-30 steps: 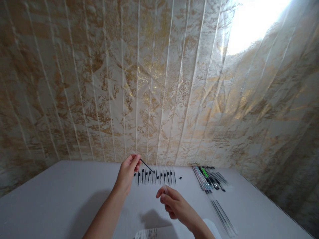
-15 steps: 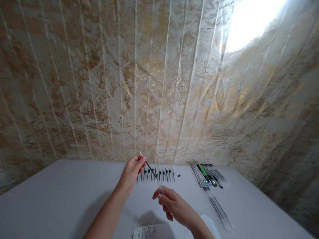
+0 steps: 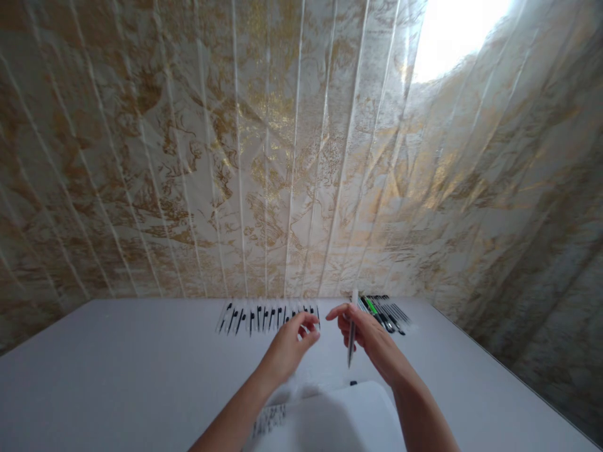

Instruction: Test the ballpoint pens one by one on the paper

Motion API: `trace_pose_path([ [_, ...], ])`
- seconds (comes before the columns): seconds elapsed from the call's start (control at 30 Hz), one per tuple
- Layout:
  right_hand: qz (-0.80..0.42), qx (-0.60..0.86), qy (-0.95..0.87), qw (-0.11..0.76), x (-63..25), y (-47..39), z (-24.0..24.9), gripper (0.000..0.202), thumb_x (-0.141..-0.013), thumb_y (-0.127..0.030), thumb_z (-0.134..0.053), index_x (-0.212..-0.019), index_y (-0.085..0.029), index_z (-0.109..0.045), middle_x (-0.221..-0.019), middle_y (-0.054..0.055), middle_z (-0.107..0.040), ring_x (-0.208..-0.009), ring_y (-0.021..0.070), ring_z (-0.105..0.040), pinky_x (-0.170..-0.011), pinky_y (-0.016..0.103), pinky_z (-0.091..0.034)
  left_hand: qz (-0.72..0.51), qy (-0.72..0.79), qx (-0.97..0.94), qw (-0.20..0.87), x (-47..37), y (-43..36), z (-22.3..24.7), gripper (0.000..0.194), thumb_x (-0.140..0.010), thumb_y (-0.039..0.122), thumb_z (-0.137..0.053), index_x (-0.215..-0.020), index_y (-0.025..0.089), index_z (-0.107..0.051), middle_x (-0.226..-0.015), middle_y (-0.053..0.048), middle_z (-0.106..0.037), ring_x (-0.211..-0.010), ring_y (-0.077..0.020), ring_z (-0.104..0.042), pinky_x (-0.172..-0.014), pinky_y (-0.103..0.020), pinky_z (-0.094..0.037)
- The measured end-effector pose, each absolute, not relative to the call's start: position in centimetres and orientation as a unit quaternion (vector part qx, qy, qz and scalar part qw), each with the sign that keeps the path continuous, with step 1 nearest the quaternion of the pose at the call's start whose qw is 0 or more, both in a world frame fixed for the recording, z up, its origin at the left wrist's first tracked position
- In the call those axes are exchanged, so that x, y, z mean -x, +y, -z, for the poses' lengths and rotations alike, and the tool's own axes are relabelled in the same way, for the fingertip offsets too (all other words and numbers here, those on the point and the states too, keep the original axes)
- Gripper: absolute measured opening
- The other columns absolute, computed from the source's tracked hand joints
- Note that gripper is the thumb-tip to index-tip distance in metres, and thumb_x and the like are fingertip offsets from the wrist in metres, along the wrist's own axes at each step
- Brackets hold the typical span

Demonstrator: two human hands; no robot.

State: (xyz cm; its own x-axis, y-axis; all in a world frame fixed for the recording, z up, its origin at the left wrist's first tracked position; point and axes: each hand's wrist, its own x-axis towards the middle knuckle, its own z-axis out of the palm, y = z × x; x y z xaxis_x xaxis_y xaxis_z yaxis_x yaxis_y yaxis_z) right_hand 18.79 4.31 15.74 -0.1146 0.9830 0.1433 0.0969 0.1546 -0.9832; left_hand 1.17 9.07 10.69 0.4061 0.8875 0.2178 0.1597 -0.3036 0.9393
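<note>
My right hand (image 3: 360,326) grips a clear-barrelled pen (image 3: 351,345) between thumb and fingers. The pen is nearly upright, its pointed tip down and a dark refill showing inside the barrel. To its left, my left hand (image 3: 296,345) is empty, with fingers curled and a gap between thumb and index finger. Behind the left hand lies a row of clear pen parts with black refills and small black caps (image 3: 266,319), partly covered by that hand. A small black piece (image 3: 353,383) sits below the pen, by the edge of a white tray (image 3: 372,402).
Dark writing or small black marks (image 3: 269,419) show at the tray's left side, slightly blurred. A group of pens (image 3: 377,312), one bright green, lies at the back right with dark refills (image 3: 398,314) beside it. A patterned gold curtain (image 3: 264,157) hangs behind the table (image 3: 117,370).
The dark refill that my left hand held has gone into the clear barrel. My left hand has let go; my right hand has moved up and right with the pen. The view has shifted slightly.
</note>
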Motion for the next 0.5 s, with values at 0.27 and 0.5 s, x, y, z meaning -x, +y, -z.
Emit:
trace_pose_path([
  [0.27,-0.42,0.478,-0.566,0.524,-20.1,4.3,-15.9,0.047,-0.083,-0.066,-0.049,-0.093,-0.02,-0.056,-0.065,-0.006,-0.034,-0.052,0.0095,-0.031,-0.044,0.02,-0.026,-0.286,0.372,-0.778,0.419,-9.0,6.6,-5.6,0.017,-0.055,0.008,-0.061,-0.062,0.023,-0.057,-0.078,-0.004,-0.059,-0.081,-0.0259,-0.055,-0.081,-0.036,-0.039],
  [0.5,-0.49,0.444,-0.558,0.501,-19.0,4.3,-16.1,0.05,-0.082,-0.068,-0.046,-0.087,-0.019,-0.053,-0.06,-0.009,-0.024,-0.048,0.0064,-0.017,-0.042,0.019,-0.012,-0.348,0.392,-0.716,0.462,-8.6,8.1,-5.3,0.017,-0.06,0.013,-0.059,-0.058,0.023,-0.045,-0.063,0.0,-0.055,-0.067,-0.0217,-0.054,-0.068,-0.035,-0.04],
])
